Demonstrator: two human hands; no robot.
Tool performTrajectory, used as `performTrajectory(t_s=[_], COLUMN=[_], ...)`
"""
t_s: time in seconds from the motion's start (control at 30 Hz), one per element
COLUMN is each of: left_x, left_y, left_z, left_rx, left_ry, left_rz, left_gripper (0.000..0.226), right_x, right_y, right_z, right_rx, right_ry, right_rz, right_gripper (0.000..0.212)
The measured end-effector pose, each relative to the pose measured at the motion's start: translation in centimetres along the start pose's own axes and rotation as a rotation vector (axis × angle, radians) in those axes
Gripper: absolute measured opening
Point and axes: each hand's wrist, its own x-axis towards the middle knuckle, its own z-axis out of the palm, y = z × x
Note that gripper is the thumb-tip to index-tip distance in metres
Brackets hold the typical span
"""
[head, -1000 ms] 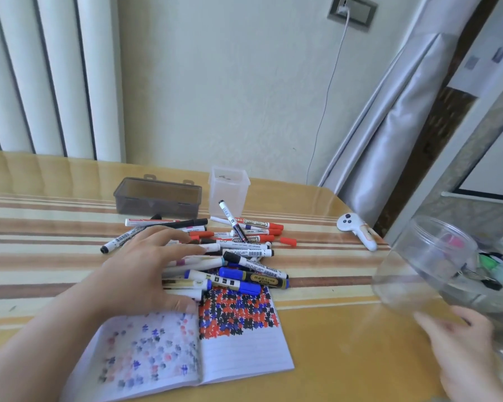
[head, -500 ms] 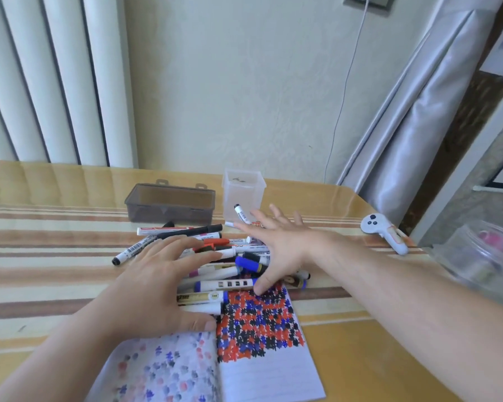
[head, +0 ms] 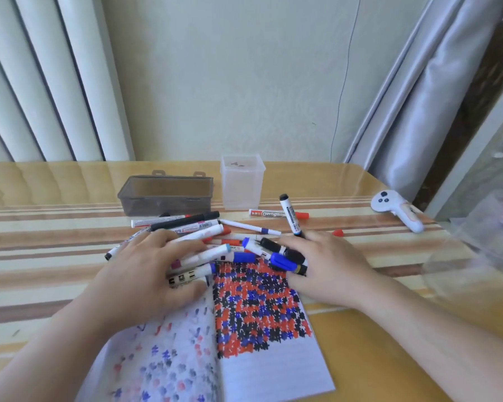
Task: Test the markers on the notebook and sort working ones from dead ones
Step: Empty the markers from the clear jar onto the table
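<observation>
Room: pale wall behind, vertical blinds at the left, a grey curtain at the right.
Bench (head: pixel 360 181): glossy wood with striped bands across its middle.
Markers (head: pixel 238 245): a loose heap at mid-bench, just beyond the notebook's far edge; caps red, blue and black.
Notebook (head: pixel 262 372): open at the near edge, its right page packed with red, blue and black marks, its left page dotted with fainter ones.
Left hand (head: pixel 145 274): fingers spread, flat on the left side of the heap, gripping nothing that I can see.
Right hand (head: pixel 328 268): fingers spread, pressed on the right side of the heap, closed round no marker.
Dark box (head: pixel 166 194): toward the far edge, behind the heap.
Clear tub (head: pixel 242 181): just beside the dark box, on its right.
White controller (head: pixel 395 208): near the right edge.
Clear jar (head: pixel 482 242): blurred, at the right edge.
</observation>
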Motion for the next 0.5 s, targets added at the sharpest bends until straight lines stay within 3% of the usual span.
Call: performTrajectory(t_s=[0.13,0.27,0.37,0.5], left_x=[-0.2,-0.8,-0.9,-1.3], left_y=[-0.9,-1.1,-1.1,-1.4], left_z=[-0.2,-0.7,-1.8,-3.0], left_rx=[0.111,0.192,0.264,0.344], left_ry=[0.074,0.039,-0.026,0.015], left_rz=[-0.157,-0.366,-0.470,-0.561], left_gripper=[0.052,0.059,0.052,0.046], right_x=[-1.3,-1.7,-2.8,-5.1], right_y=[1.7,1.7,2.3,3.7], right_z=[0.5,0.5,0.0,-0.2], right_rx=[0.013,0.048,0.094,0.017], right_ry=[0.044,0.069,0.121,0.161], right_rz=[0.153,0.208,0.195,0.151], right_gripper=[0.063,0.076,0.083,0.088])
